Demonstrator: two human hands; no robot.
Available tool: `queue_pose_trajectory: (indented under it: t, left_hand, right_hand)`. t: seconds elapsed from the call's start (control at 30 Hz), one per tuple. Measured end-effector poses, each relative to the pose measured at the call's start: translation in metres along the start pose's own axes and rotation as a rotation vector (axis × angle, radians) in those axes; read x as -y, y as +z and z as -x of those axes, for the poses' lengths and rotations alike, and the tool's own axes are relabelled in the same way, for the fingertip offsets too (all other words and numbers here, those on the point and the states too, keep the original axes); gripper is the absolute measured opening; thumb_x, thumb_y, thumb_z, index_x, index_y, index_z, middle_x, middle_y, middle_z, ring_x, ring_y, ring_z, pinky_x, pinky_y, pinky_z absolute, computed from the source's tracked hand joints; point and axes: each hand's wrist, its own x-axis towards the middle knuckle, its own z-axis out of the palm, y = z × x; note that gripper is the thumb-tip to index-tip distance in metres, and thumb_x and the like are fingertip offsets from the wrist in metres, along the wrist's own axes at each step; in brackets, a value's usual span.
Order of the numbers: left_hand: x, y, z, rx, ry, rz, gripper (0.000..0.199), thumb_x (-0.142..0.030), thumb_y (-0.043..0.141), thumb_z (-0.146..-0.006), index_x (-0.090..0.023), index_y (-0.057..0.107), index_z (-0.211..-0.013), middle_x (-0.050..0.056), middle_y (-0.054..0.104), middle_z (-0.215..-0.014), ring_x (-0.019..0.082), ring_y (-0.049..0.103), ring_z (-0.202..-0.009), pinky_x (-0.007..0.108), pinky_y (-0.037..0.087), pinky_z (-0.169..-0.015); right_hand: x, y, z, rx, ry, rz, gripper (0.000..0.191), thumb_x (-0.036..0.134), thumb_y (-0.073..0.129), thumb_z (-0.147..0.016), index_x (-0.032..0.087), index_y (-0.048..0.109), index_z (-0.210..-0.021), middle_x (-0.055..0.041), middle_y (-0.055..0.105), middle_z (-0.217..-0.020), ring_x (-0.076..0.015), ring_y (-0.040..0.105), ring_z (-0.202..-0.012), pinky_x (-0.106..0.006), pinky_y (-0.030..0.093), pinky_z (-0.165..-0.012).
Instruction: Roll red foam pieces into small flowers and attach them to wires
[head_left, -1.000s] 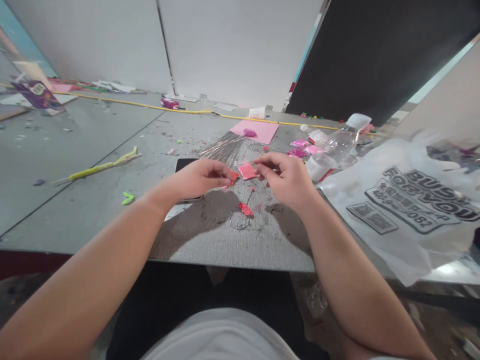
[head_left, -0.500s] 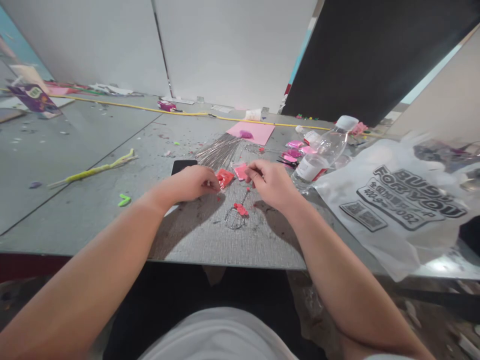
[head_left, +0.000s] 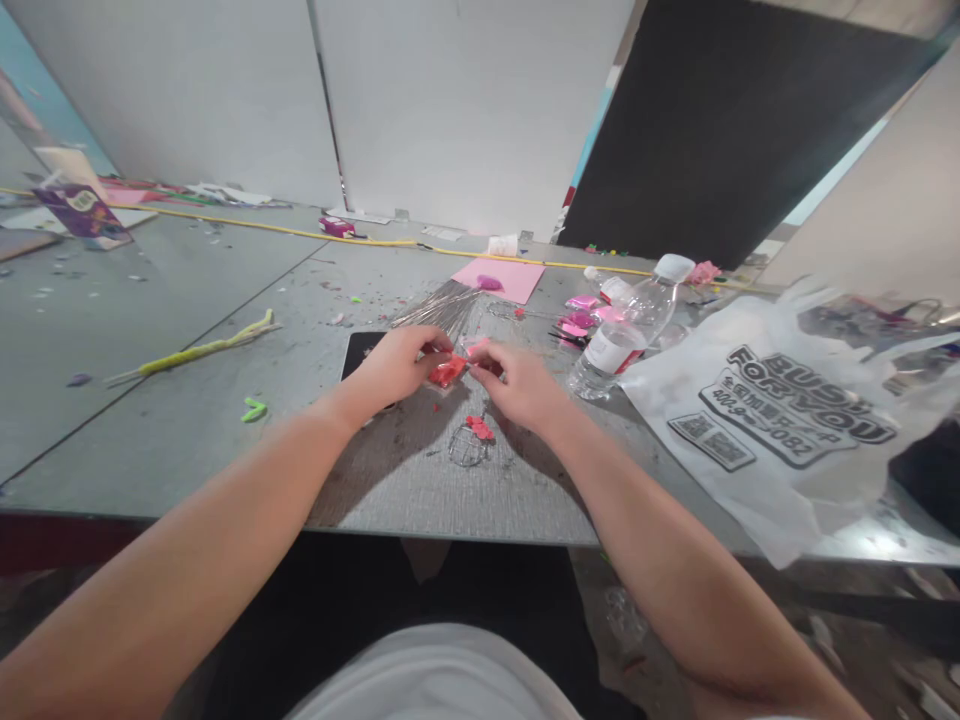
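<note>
1. Grey, textured tabletop [head_left: 480, 505] runs back to upright pale panels [head_left: 465, 110], with a large black panel [head_left: 697, 140] at the right.
2. On the near part of the tabletop, a small, shiny red plastic packet [head_left: 448, 374] sits between the person's two hands; whether it touches the surface cannot be told.
3. The left hand [head_left: 409, 360] is narrowed, thumb and fingers pinching the packet's left side.
4. The right hand [head_left: 514, 380] is also narrowed, its fingertips gripping the packet's right edge.
5. Just behind lies a flat pink packet [head_left: 477, 347], partly hidden by the right fingers.
6. Nearer the table's edge is a rounded shape of bent silver wire [head_left: 468, 452] bearing coral-red pieces [head_left: 480, 429].
7. Beside the left hand lies a flat black rectangular object [head_left: 358, 352], partly covered.
8. Farther back, thin metallic rods [head_left: 442, 305] fan out near a pink sheet [head_left: 523, 282] holding a purple lump [head_left: 490, 283].
9. Rightward stand a clear plastic bottle [head_left: 611, 350] and a white printed plastic bag [head_left: 787, 480].
</note>
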Motion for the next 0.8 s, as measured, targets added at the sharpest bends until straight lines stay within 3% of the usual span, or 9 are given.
queue_pose_trajectory:
  t: [0.1, 0.2, 0.3, 0.43, 0.6, 0.8]
  left_hand:
    - [-0.013, -0.006, 0.005, 0.005, -0.088, 0.304, 0.029, -0.037, 0.061, -0.097, -0.014, 0.074, -0.109, 0.009, 0.078, -0.100, 0.021, 0.069, -0.090, 0.032, 0.050, -0.081]
    - [-0.022, -0.010, 0.010, 0.071, -0.116, 0.487, 0.032, -0.041, 0.064, -0.095, -0.014, 0.077, -0.108, 0.008, 0.079, -0.094, 0.020, 0.070, -0.086, 0.031, 0.052, -0.080]
    - [-0.023, -0.009, 0.013, 0.094, -0.144, 0.522, 0.029, -0.039, 0.068, -0.093, -0.014, 0.079, -0.103, 0.007, 0.080, -0.090, 0.020, 0.071, -0.084, 0.031, 0.053, -0.079]
    - [-0.015, -0.005, 0.012, 0.099, -0.185, 0.650, 0.044, -0.039, 0.076, -0.087, -0.014, 0.072, -0.123, 0.009, 0.082, -0.095, 0.021, 0.074, -0.082, 0.033, 0.055, -0.076]
    - [-0.013, -0.005, 0.012, 0.144, -0.141, 0.579, 0.030, -0.040, 0.076, -0.087, -0.016, 0.080, -0.105, 0.009, 0.082, -0.096, 0.020, 0.073, -0.084, 0.032, 0.054, -0.078]
    - [-0.016, -0.005, 0.013, 0.158, -0.165, 0.675, 0.029, -0.039, 0.078, -0.085, -0.015, 0.081, -0.102, 0.008, 0.081, -0.095, 0.018, 0.071, -0.083, 0.033, 0.053, -0.081]
  right_hand:
    - [-0.003, 0.003, -0.001, -0.060, -0.087, -0.056, 0.020, 0.029, 0.065, -0.100, 0.017, 0.073, -0.113, -0.0099, 0.079, -0.105, -0.0179, 0.068, -0.088, -0.031, 0.049, -0.081]
    - [-0.006, 0.008, -0.002, -0.135, -0.158, -0.118, 0.017, 0.030, 0.069, -0.098, 0.020, 0.076, -0.110, -0.0085, 0.079, -0.105, -0.0188, 0.069, -0.091, -0.030, 0.052, -0.079]
    - [-0.009, 0.013, -0.003, -0.199, -0.197, -0.138, 0.010, 0.031, 0.072, -0.096, 0.022, 0.077, -0.097, -0.0057, 0.079, -0.098, -0.0179, 0.069, -0.085, -0.030, 0.053, -0.073]
    - [-0.011, 0.015, -0.004, -0.155, -0.233, -0.114, 0.007, 0.027, 0.072, -0.096, 0.022, 0.077, -0.095, -0.0045, 0.078, -0.096, -0.0161, 0.067, -0.079, -0.029, 0.051, -0.069]
    - [-0.009, 0.012, -0.004, -0.094, -0.196, -0.088, 0.008, 0.024, 0.070, -0.094, 0.020, 0.073, -0.088, -0.0028, 0.072, -0.085, -0.0151, 0.065, -0.076, -0.028, 0.048, -0.067]
    - [-0.010, 0.013, -0.002, -0.124, -0.251, -0.124, 0.009, 0.024, 0.070, -0.093, 0.020, 0.072, -0.085, -0.0035, 0.072, -0.089, -0.0148, 0.065, -0.077, -0.027, 0.048, -0.067]
